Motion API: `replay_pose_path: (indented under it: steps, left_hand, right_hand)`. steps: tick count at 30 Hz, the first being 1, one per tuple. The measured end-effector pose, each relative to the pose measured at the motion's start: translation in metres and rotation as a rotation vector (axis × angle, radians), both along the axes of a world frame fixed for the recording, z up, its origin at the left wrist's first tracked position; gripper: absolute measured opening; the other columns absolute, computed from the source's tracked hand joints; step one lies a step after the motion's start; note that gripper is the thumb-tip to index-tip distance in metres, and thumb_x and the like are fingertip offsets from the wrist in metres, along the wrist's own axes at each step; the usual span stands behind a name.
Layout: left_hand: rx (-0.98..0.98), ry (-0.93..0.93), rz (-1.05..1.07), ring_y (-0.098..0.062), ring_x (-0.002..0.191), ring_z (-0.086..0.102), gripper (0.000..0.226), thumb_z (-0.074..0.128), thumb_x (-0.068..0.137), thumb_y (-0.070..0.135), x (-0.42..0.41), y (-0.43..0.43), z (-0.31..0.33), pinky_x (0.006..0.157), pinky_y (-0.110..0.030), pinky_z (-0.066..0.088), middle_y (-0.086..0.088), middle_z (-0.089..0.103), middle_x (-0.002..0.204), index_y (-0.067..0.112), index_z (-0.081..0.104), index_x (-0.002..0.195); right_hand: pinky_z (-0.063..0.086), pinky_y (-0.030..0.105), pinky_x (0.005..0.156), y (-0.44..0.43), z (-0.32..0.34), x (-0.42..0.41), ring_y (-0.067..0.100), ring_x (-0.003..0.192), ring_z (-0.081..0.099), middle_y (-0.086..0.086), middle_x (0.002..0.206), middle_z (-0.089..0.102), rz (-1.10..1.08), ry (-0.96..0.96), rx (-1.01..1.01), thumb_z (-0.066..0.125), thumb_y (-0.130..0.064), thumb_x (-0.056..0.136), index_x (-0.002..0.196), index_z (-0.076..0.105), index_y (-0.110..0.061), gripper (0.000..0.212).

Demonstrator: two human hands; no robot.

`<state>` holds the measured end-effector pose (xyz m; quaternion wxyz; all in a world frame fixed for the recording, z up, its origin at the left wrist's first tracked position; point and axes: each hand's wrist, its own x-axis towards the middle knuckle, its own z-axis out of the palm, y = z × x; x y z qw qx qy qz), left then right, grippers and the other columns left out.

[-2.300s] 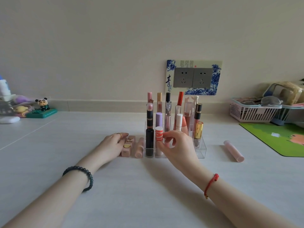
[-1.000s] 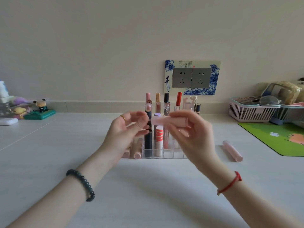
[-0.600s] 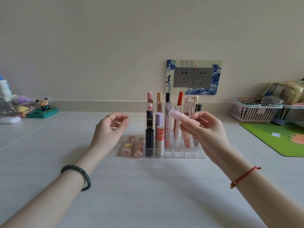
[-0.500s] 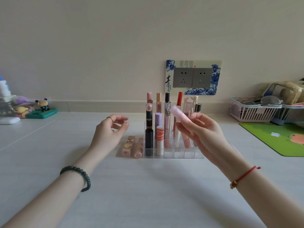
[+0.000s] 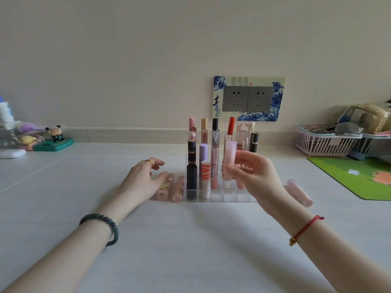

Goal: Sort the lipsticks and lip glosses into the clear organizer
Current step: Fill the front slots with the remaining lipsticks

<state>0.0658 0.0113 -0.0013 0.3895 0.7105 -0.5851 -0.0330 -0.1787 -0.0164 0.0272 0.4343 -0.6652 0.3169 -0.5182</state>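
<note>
Pale pink and upright, a lip gloss tube (image 5: 229, 159) is pinched between the thumb and fingers of the right hand (image 5: 256, 176), just above the right half of the clear organizer (image 5: 220, 196); its lower end is blurred. The organizer stands near the middle of the white table (image 5: 190, 240), towards the far edge, with many tubes upright in it, among them a black lipstick (image 5: 191, 180) and a red-and-white striped tube (image 5: 205, 178) in the front row and a purple tube (image 5: 203, 153) behind them. The left hand (image 5: 143, 178) holds nothing. Its fingers are loose and slightly bent over the far end of a square pink lipstick (image 5: 164, 188), and I cannot tell whether it touches. That lipstick lies flat just left of the organizer, next to a peach tube (image 5: 178, 190). Another pink tube (image 5: 300, 192) lies flat on the table to the right of the organizer, partly behind the right wrist. A green mat (image 5: 359, 178) and a white basket (image 5: 323, 144) sit by the table's right edge.
</note>
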Motion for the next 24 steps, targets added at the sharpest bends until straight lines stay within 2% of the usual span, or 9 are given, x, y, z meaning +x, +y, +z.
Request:
replay_pose_path:
  steps: [3,7,16,21,24]
  left_hand:
    - [0.031,-0.014,0.01,-0.014,0.094,0.048,0.031,0.057,0.086,0.032,0.002,0.0,-0.002,0.081,-0.027,0.038,0.003,0.055,0.11,0.023,0.055,0.116]
    - [0.068,-0.014,0.036,-0.015,0.095,0.048,0.032,0.056,0.086,0.033,0.006,-0.001,-0.004,0.082,-0.027,0.038,0.002,0.056,0.114,0.023,0.054,0.117]
    - [0.099,-0.018,0.048,-0.014,0.095,0.047,0.033,0.056,0.086,0.034,0.009,-0.002,-0.006,0.081,-0.027,0.038,0.004,0.056,0.113,0.024,0.054,0.117]
    - [0.107,-0.022,0.048,-0.015,0.095,0.048,0.033,0.055,0.086,0.035,0.009,-0.003,-0.006,0.081,-0.028,0.039,0.005,0.056,0.111,0.025,0.054,0.117]
    - [0.107,-0.026,0.053,-0.015,0.094,0.048,0.032,0.055,0.086,0.035,0.009,-0.003,-0.006,0.081,-0.029,0.039,0.006,0.056,0.11,0.026,0.054,0.117]
  right_hand:
    - [0.052,0.012,0.063,-0.001,-0.011,0.007,0.003,0.072,0.064,-0.003,0.084,0.066,-0.078,0.174,-0.146,0.069,-0.004,0.075,0.088,0.062,-0.017,0.019]
    - [0.055,0.02,0.072,-0.007,-0.022,0.015,0.01,0.08,0.066,-0.002,0.085,0.068,-0.15,0.267,-0.185,0.071,-0.011,0.074,0.092,0.063,-0.015,0.02]
    - [0.048,0.007,0.058,-0.01,-0.025,0.018,0.0,0.073,0.06,-0.013,0.078,0.061,-0.266,0.371,-0.246,0.068,-0.025,0.077,0.095,0.064,-0.016,0.02]
    - [0.035,0.009,0.055,-0.008,-0.03,0.02,0.001,0.068,0.051,-0.01,0.078,0.059,-0.332,0.445,-0.287,0.067,-0.029,0.077,0.091,0.067,-0.016,0.019]
    - [0.028,0.011,0.055,-0.006,-0.032,0.02,0.003,0.069,0.044,-0.013,0.075,0.051,-0.383,0.477,-0.287,0.068,-0.032,0.076,0.09,0.068,-0.017,0.021]
